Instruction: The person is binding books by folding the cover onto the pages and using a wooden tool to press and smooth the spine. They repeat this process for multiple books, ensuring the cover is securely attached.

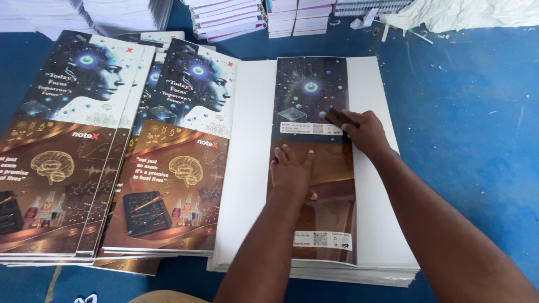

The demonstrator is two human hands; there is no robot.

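Observation:
A tall printed cover sheet (311, 95), dark blue on top and brown below, lies folded over a stack of white sheets (250, 168). My left hand (291, 171) presses flat on the middle of the cover, fingers spread. My right hand (365, 132) grips a small dark block (336, 117) and holds it against the cover's right edge, near the fold.
Two stacks of printed covers (168, 163) lie to the left, partly overlapping. Piles of bound notebooks (236, 19) line the far edge of the blue surface (466, 129). Crumpled white material (466, 14) sits at the far right.

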